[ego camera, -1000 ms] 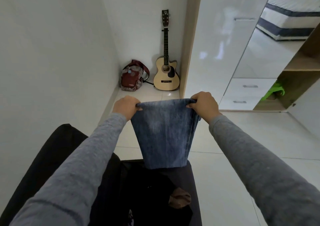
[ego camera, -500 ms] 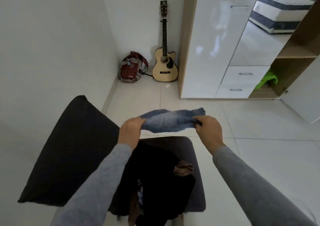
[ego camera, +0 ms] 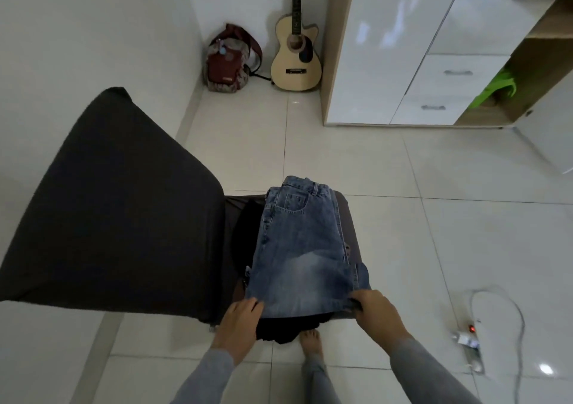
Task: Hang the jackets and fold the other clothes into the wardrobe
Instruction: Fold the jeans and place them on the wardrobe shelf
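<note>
Folded blue jeans (ego camera: 302, 245) lie flat on the dark chair seat (ego camera: 352, 217), waistband and back pocket at the far end. My left hand (ego camera: 240, 320) grips the near left corner of the jeans. My right hand (ego camera: 376, 312) pinches the near right corner. Dark clothes (ego camera: 288, 329) lie under the jeans and hang over the seat's near edge. The white wardrobe (ego camera: 387, 47) stands at the back right, its right section open with wooden shelves (ego camera: 539, 50).
The chair's black back (ego camera: 114, 205) fills the left. A guitar (ego camera: 296, 53) and a red backpack (ego camera: 228, 62) lean in the far corner. A green item (ego camera: 496, 87) sits on the wardrobe's bottom shelf. A power strip and cable (ego camera: 471, 338) lie on the floor at right. My bare foot (ego camera: 311, 341) is below the seat.
The jeans went from hanging in the air between my hands to lying flat on the chair seat. Both hands came down and toward me, keeping hold of the near edge.
</note>
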Action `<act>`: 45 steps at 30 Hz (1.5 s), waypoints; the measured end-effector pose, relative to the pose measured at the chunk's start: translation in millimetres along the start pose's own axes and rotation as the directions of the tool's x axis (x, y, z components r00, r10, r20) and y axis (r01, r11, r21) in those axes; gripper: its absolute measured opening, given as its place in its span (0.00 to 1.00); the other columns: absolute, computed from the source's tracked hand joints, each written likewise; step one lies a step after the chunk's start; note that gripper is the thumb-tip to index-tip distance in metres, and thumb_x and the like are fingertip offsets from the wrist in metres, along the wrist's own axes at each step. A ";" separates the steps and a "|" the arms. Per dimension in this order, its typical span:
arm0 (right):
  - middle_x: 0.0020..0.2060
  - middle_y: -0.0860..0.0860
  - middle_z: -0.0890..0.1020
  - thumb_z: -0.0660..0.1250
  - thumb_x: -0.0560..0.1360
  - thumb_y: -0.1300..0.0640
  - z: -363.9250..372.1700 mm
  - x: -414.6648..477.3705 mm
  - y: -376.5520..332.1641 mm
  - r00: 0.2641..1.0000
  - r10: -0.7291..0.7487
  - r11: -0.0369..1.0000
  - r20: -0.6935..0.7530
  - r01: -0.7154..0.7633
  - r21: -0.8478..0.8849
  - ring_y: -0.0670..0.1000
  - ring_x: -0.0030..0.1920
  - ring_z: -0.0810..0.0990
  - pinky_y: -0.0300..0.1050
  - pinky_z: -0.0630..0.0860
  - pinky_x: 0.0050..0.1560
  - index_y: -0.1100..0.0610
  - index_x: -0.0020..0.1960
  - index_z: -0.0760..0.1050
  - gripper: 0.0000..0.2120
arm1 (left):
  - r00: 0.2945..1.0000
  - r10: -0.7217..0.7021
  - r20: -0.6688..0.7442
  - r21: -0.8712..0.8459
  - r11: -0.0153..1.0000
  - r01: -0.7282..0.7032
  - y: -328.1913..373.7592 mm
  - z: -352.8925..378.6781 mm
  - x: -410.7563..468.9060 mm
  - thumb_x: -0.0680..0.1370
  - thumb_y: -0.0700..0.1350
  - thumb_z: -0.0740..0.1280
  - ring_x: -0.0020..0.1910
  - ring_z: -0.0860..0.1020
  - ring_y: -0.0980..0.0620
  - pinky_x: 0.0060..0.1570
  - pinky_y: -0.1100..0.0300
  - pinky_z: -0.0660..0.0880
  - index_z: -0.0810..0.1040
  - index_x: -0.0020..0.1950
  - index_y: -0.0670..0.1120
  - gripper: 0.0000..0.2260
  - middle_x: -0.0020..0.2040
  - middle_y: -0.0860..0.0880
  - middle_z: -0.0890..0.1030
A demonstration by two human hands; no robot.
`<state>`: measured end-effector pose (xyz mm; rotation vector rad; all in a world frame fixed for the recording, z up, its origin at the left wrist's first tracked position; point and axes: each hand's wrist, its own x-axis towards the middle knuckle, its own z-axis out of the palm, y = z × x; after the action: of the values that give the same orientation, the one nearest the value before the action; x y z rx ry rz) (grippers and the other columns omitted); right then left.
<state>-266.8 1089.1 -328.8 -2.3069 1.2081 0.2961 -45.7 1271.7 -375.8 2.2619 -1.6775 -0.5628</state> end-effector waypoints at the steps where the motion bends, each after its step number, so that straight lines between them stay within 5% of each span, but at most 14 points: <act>1: 0.49 0.51 0.82 0.61 0.75 0.58 1.7 -0.9 0.3 1.000 0.008 1.000 0.006 -0.008 0.011 0.54 0.51 0.79 0.42 0.71 0.43 0.54 0.51 0.79 0.09 | 1.000 0.003 -0.025 -0.008 1.000 -0.003 -3.3 -0.2 -3.5 0.64 0.35 0.65 0.32 0.75 0.56 0.40 0.67 0.68 0.75 0.43 0.49 0.13 0.36 0.55 0.76; 4: 0.42 0.52 0.83 0.63 0.72 0.59 -11.8 15.7 4.4 0.996 0.025 0.993 -0.084 -0.015 0.115 0.56 0.44 0.80 0.45 0.72 0.39 0.55 0.44 0.77 0.04 | 0.991 -0.107 -0.074 -0.219 0.972 0.088 -10.2 -16.4 16.0 0.76 0.44 0.55 0.47 0.74 0.58 0.53 0.65 0.70 0.75 0.52 0.48 0.11 0.47 0.56 0.75; 8: 0.30 0.46 0.77 0.68 0.69 0.59 -59.1 59.0 -2.6 0.961 -0.001 0.977 -0.278 0.060 0.206 0.54 0.33 0.76 0.45 0.69 0.34 0.53 0.38 0.74 0.04 | 0.962 -0.210 -0.173 -0.447 0.887 0.113 -4.5 -62.6 73.9 0.79 0.38 0.61 0.49 0.73 0.63 0.49 0.70 0.69 0.72 0.52 0.51 0.08 0.49 0.57 0.72; 12: 0.37 0.46 0.77 0.68 0.73 0.61 -92.3 115.3 -13.1 0.914 -0.005 0.937 -0.405 0.145 0.317 0.50 0.38 0.75 0.42 0.69 0.41 0.56 0.46 0.77 0.02 | 0.921 -0.294 -0.254 -0.520 0.845 0.126 -4.7 -90.7 141.5 0.78 0.35 0.61 0.49 0.72 0.62 0.51 0.74 0.66 0.72 0.58 0.45 0.11 0.52 0.51 0.73; 17: 0.44 0.50 0.77 0.64 0.77 0.62 -103.8 199.2 -12.0 0.884 0.029 0.916 -0.467 0.163 0.366 0.52 0.45 0.76 0.48 0.72 0.46 0.59 0.50 0.75 0.04 | 0.905 -0.362 -0.225 -0.559 0.808 0.184 -18.1 -102.5 220.2 0.79 0.36 0.60 0.57 0.70 0.57 0.59 0.65 0.65 0.69 0.63 0.43 0.13 0.57 0.51 0.71; 21: 0.46 0.52 0.77 0.62 0.78 0.62 -94.6 266.8 -11.0 0.898 0.008 0.915 -0.441 0.172 0.366 0.53 0.48 0.76 0.53 0.74 0.50 0.59 0.52 0.75 0.05 | 0.889 -0.420 -0.183 -0.569 0.782 0.253 -45.3 -94.4 272.4 0.80 0.38 0.59 0.59 0.68 0.58 0.59 0.68 0.62 0.68 0.66 0.43 0.13 0.59 0.52 0.69; 24: 0.47 0.51 0.77 0.61 0.79 0.61 -86.0 306.9 -6.4 0.912 -0.023 0.916 -0.410 0.184 0.356 0.52 0.49 0.75 0.49 0.72 0.52 0.58 0.53 0.75 0.06 | 0.860 -0.473 -0.190 -0.574 0.764 0.293 -65.9 -75.7 302.2 0.81 0.41 0.57 0.58 0.67 0.58 0.56 0.75 0.59 0.67 0.67 0.41 0.14 0.60 0.49 0.69; 26: 0.47 0.51 0.76 0.61 0.79 0.60 -84.6 330.9 -3.8 0.920 -0.023 0.917 -0.391 0.175 0.358 0.53 0.49 0.75 0.45 0.71 0.52 0.59 0.54 0.75 0.07 | 0.835 -0.524 -0.168 -0.576 0.739 0.349 -77.7 -63.2 323.6 0.82 0.42 0.57 0.59 0.67 0.56 0.57 0.71 0.60 0.67 0.68 0.41 0.15 0.62 0.46 0.70; 29: 0.54 0.55 0.75 0.63 0.78 0.61 -72.0 366.3 1.3 0.935 0.077 0.951 -0.346 0.035 0.307 0.57 0.56 0.73 0.48 0.67 0.58 0.60 0.61 0.73 0.12 | 0.788 -0.606 -0.108 -0.525 0.708 0.472 -92.5 -39.1 356.2 0.82 0.43 0.56 0.66 0.67 0.48 0.64 0.61 0.62 0.64 0.71 0.42 0.17 0.67 0.43 0.69; 31: 0.64 0.58 0.71 0.64 0.76 0.64 -52.5 378.2 -3.0 0.928 0.124 0.984 -0.352 -0.067 0.168 0.59 0.66 0.68 0.53 0.60 0.68 0.60 0.67 0.69 0.20 | 0.784 -0.586 -0.205 -0.404 0.780 0.478 -92.0 -19.2 369.4 0.82 0.42 0.57 0.71 0.63 0.45 0.70 0.56 0.58 0.64 0.73 0.42 0.19 0.73 0.43 0.64; 33: 0.68 0.59 0.70 0.64 0.75 0.65 -28.7 375.0 -17.5 0.929 0.001 0.997 -0.371 0.026 0.068 0.60 0.71 0.65 0.58 0.54 0.72 0.60 0.69 0.68 0.23 | 0.909 -0.340 -0.241 -0.184 0.936 0.301 -78.7 2.9 372.5 0.82 0.45 0.56 0.74 0.59 0.44 0.73 0.52 0.53 0.65 0.73 0.44 0.19 0.74 0.44 0.63; 35: 0.69 0.56 0.70 0.58 0.77 0.58 0.3 367.4 -27.8 0.940 -0.148 0.989 -0.307 0.146 -0.031 0.58 0.72 0.65 0.59 0.52 0.73 0.57 0.69 0.69 0.20 | 0.986 -0.120 -0.113 -0.016 0.993 0.119 -66.5 32.8 370.0 0.82 0.52 0.50 0.75 0.55 0.46 0.74 0.48 0.50 0.62 0.74 0.48 0.21 0.75 0.47 0.60; 40: 0.74 0.52 0.62 0.48 0.77 0.38 25.6 372.8 0.5 0.976 -0.063 0.995 -0.206 0.046 -0.083 0.56 0.75 0.57 0.51 0.40 0.74 0.50 0.74 0.61 0.30 | 0.964 -0.262 -0.054 0.092 0.960 0.266 -83.4 63.1 368.4 0.78 0.66 0.41 0.76 0.48 0.46 0.73 0.52 0.40 0.52 0.77 0.52 0.30 0.77 0.48 0.51; 45: 0.76 0.54 0.56 0.45 0.73 0.31 30.7 388.9 15.0 0.972 -0.039 0.999 -0.231 0.046 0.024 0.53 0.77 0.51 0.46 0.44 0.75 0.52 0.77 0.55 0.39 | 0.940 -0.314 -0.134 0.077 0.942 0.326 -97.3 70.9 372.6 0.75 0.70 0.44 0.77 0.47 0.45 0.73 0.54 0.41 0.54 0.77 0.53 0.35 0.78 0.45 0.49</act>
<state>-52.3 825.6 -521.2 -2.3885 1.2608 -0.0064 99.4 945.2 -536.0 2.6060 -1.3148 -0.4072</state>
